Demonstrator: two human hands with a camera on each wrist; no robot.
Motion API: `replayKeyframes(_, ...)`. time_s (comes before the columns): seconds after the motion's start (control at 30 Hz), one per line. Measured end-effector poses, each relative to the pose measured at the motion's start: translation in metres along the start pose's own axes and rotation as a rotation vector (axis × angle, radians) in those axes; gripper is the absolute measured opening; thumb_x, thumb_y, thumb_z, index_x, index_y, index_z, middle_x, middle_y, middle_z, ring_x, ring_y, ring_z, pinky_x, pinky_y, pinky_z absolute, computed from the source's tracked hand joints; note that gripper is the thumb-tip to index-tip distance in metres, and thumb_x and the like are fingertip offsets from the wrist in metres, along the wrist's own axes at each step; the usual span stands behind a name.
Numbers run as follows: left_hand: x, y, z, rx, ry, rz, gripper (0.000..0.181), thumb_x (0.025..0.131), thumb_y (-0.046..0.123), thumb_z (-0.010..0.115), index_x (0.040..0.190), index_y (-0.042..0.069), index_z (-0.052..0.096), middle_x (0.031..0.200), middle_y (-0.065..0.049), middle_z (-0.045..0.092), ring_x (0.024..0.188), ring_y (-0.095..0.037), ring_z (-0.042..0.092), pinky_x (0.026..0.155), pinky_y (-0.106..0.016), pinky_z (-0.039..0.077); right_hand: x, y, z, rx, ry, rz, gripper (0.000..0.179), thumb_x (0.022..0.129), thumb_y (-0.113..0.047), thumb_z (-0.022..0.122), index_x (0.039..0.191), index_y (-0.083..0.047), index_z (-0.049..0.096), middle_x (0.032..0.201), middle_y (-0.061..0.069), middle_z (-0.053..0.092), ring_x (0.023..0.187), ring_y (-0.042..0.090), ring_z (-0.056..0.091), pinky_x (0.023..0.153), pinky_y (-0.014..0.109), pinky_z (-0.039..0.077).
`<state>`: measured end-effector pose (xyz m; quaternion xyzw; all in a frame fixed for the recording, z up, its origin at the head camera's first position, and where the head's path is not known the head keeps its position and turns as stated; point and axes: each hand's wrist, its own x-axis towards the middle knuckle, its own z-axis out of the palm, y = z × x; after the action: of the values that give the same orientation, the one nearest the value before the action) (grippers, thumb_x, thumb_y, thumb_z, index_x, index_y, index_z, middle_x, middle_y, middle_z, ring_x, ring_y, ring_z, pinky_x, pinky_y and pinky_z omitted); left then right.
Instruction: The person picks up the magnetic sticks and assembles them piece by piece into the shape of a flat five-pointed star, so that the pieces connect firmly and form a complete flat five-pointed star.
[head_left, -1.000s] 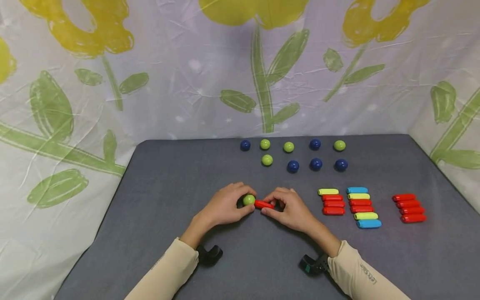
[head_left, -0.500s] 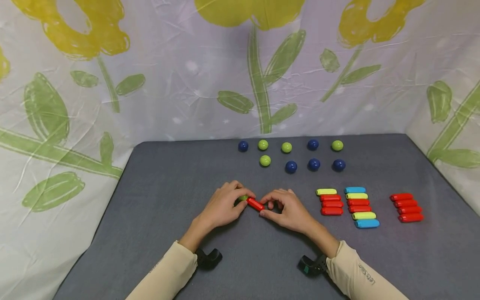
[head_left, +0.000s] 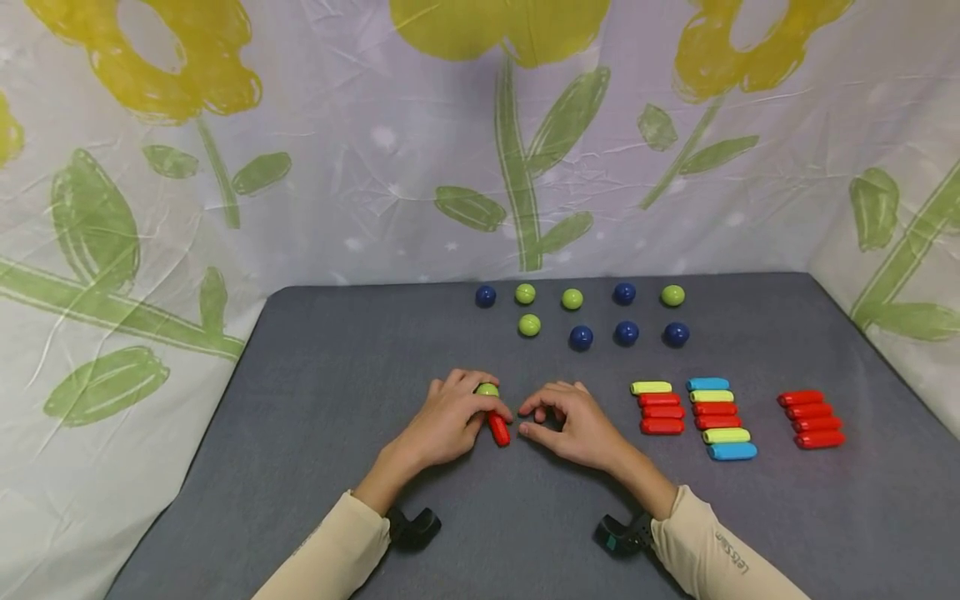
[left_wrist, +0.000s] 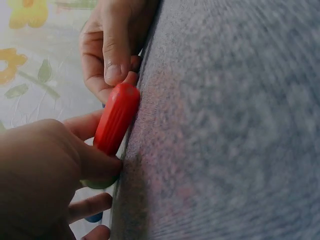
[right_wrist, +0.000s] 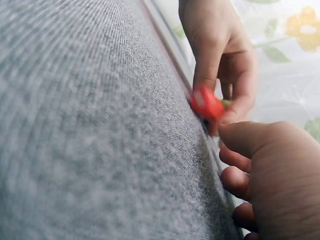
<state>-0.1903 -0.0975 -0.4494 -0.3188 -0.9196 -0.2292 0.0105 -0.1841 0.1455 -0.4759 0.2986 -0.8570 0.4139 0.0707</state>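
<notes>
My left hand [head_left: 446, 421] pinches a short, ribbed red plastic rod [head_left: 499, 430] between thumb and forefinger. The rod points toward the front of the table, and a green ball [head_left: 488, 389] shows at its far end, partly covered by the fingers. In the left wrist view, the red rod [left_wrist: 119, 120] has a narrower nub on its end, with the green ball [left_wrist: 100, 183] mostly hidden behind the left thumb. Just right of the rod, my right hand [head_left: 573, 425] holds nothing in the head view; its fingers are loosely bent, a small gap from the rod.
Green and dark blue balls [head_left: 626, 333] lie in two loose rows at the back of the grey table [head_left: 337, 358]. To the right are two columns of yellow, red and blue rods [head_left: 715, 409], then a stack of red rods [head_left: 814, 411]. A flower-printed cloth [head_left: 337, 208] hangs behind.
The red rod has swung from pointing right to pointing toward the front. My right fingers have come off it, while the left hand has turned over the rod and green ball.
</notes>
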Motion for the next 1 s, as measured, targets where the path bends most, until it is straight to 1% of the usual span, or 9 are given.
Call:
replayKeyframes(0.13, 0.000, -0.002, 0.000, -0.020, 0.007, 0.010, 0.034, 0.100, 0.006, 0.059, 0.101, 0.035, 0.076, 0.139, -0.001, 0.061, 0.129, -0.027, 0.050, 0.093, -0.048, 0.036, 0.001, 0.000, 0.000, 0.006, 0.006, -0.005, 0.013, 0.085, -0.022, 0.083, 0.095, -0.022, 0.075, 0.079, -0.015, 0.062, 0.069, 0.006, 0.046, 0.072, 0.028, 0.029)
replayKeyframes(0.27, -0.001, -0.003, 0.000, -0.037, -0.013, 0.004, 0.030, 0.099, 0.010, 0.060, 0.108, 0.034, 0.075, 0.143, -0.002, 0.059, 0.132, -0.028, 0.048, 0.094, -0.049, 0.035, 0.001, 0.000, 0.000, 0.013, 0.017, -0.014, 0.012, 0.085, -0.020, 0.083, 0.093, -0.023, 0.075, 0.078, -0.015, 0.062, 0.068, 0.006, 0.046, 0.070, 0.028, 0.029)
replayKeyframes(0.43, -0.002, -0.004, 0.000, -0.050, -0.057, -0.021, 0.023, 0.096, 0.028, 0.070, 0.117, 0.036, 0.072, 0.150, -0.003, 0.053, 0.137, -0.028, 0.044, 0.095, -0.050, 0.031, 0.000, 0.001, 0.001, 0.011, 0.029, -0.018, 0.010, 0.086, -0.019, 0.081, 0.093, -0.023, 0.075, 0.078, -0.015, 0.062, 0.066, 0.007, 0.046, 0.069, 0.027, 0.029)
replayKeyframes(0.53, -0.002, -0.004, 0.001, -0.055, -0.058, -0.034, 0.023, 0.093, 0.037, 0.074, 0.116, 0.038, 0.072, 0.151, -0.001, 0.053, 0.137, -0.027, 0.043, 0.094, -0.050, 0.028, 0.000, 0.002, 0.002, 0.039, 0.058, -0.006, 0.008, 0.088, -0.016, 0.080, 0.093, -0.020, 0.075, 0.078, -0.012, 0.061, 0.064, 0.006, 0.046, 0.067, 0.025, 0.032)
replayKeyframes(0.6, -0.003, -0.005, 0.003, -0.056, -0.048, -0.042, 0.022, 0.092, 0.039, 0.075, 0.114, 0.038, 0.073, 0.150, 0.000, 0.053, 0.136, -0.026, 0.043, 0.094, -0.050, 0.027, 0.001, 0.002, 0.001, 0.060, 0.119, 0.009, 0.008, 0.088, -0.013, 0.079, 0.094, -0.017, 0.075, 0.079, -0.008, 0.061, 0.063, 0.007, 0.046, 0.063, 0.023, 0.036)
replayKeyframes(0.7, -0.003, -0.005, 0.005, -0.058, -0.033, -0.051, 0.021, 0.091, 0.040, 0.075, 0.112, 0.038, 0.073, 0.149, 0.001, 0.054, 0.135, -0.025, 0.044, 0.094, -0.050, 0.026, 0.004, 0.002, -0.001, 0.033, 0.283, 0.057, 0.013, 0.087, -0.009, 0.079, 0.099, -0.010, 0.075, 0.086, 0.003, 0.061, 0.063, 0.011, 0.047, 0.058, 0.022, 0.039)
replayKeyframes(0.83, -0.002, -0.005, 0.006, -0.074, -0.019, -0.053, 0.020, 0.091, 0.039, 0.076, 0.111, 0.037, 0.073, 0.148, 0.000, 0.055, 0.134, -0.026, 0.044, 0.094, -0.051, 0.026, 0.011, 0.006, -0.008, -0.052, 0.492, 0.184, 0.034, 0.086, -0.006, 0.078, 0.119, -0.004, 0.071, 0.110, 0.017, 0.059, 0.066, 0.014, 0.045, 0.063, 0.022, 0.039)
replayKeyframes(0.9, -0.002, -0.005, 0.006, -0.084, -0.010, -0.052, 0.020, 0.091, 0.038, 0.077, 0.110, 0.036, 0.074, 0.148, -0.001, 0.055, 0.134, -0.026, 0.044, 0.094, -0.050, 0.026, 0.014, 0.009, -0.012, -0.067, 0.533, 0.243, 0.045, 0.087, -0.005, 0.077, 0.131, -0.004, 0.066, 0.125, 0.020, 0.055, 0.066, 0.014, 0.046, 0.063, 0.021, 0.039)
replayKeyframes(1.0, -0.001, -0.006, 0.007, -0.095, -0.006, -0.055, 0.019, 0.090, 0.038, 0.077, 0.109, 0.037, 0.074, 0.147, 0.000, 0.055, 0.134, -0.026, 0.043, 0.093, -0.049, 0.025, 0.019, 0.016, -0.017, -0.084, 0.543, 0.300, 0.057, 0.088, -0.005, 0.075, 0.142, -0.005, 0.058, 0.142, 0.023, 0.049, 0.062, 0.012, 0.048, 0.060, 0.018, 0.042)
